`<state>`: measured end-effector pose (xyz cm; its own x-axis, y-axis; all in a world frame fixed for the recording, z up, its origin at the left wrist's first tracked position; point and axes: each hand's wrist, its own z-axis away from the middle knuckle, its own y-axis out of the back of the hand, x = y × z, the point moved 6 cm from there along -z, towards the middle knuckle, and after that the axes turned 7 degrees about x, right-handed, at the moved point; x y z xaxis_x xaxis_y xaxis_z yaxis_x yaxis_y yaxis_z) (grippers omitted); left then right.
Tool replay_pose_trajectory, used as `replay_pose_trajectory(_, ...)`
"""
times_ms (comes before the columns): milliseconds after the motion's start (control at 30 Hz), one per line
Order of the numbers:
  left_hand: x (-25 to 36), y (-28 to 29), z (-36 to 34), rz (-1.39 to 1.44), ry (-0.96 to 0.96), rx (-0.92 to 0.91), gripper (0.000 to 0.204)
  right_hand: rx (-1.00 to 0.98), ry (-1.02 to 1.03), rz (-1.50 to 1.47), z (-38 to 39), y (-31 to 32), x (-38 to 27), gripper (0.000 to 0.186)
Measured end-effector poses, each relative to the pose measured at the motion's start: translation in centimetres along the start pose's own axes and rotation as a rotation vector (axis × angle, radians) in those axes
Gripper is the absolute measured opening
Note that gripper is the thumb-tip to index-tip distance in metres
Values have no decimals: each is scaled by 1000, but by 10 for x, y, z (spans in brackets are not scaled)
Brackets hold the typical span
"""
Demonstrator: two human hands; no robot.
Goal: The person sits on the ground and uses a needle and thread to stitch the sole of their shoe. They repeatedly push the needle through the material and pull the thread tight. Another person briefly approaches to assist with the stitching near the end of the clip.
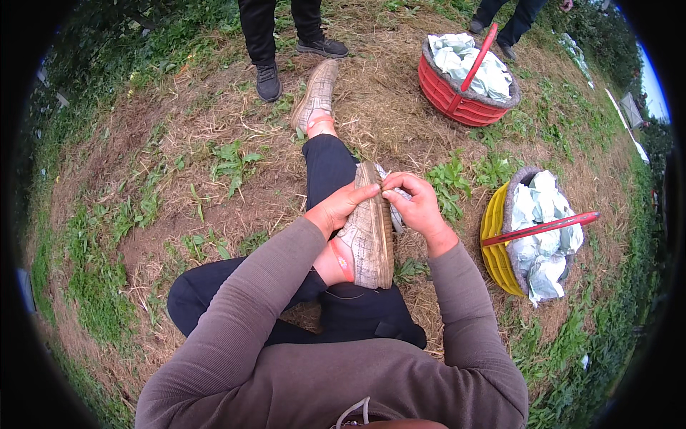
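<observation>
I sit on the ground with one leg folded across the other. The dirty pale shoe (pixel 366 236) on the folded leg is turned so that its sole edge faces right. My left hand (pixel 337 209) wraps round this shoe near the toe, thumb lying on its upper. My right hand (pixel 418 206) is closed in a pinch at the sole's edge, close to the left thumb; what its fingertips hold, if anything, is too small to name. Partly hidden behind the right hand is something whitish grey. The other pale shoe (pixel 316 94) rests on the ground, that leg stretched forward.
To the right stands a yellow basket (pixel 494 232) with a red handle, filled with pale wrapped bundles. A red basket (pixel 457 100) with similar bundles stands farther off. A person's dark shoes (pixel 268 82) are just beyond my outstretched foot; another person stands behind the red basket. Dry grass and weeds surround me.
</observation>
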<state>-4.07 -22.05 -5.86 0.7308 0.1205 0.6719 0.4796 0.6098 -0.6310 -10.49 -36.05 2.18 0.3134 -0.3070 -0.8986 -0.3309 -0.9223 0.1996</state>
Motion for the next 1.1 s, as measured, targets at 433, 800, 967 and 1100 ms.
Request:
replay_pose_trajectory(433,0,-2,-3,-29,-37,-28,59,-392,446,505,-28,-2,-53,11)
replay_pose_trajectory(800,0,-2,-2,-27,-46,-58,63,-555,409,668,-32,-18,-59,7)
replay_pose_trajectory(967,-2,0,-6,2,-58,-53,63,-547,367,718,-30,-17,-52,5)
replay_pose_trajectory(1100,-1,-2,-4,-11,-48,-59,60,-536,374,700,-29,-16,-51,6)
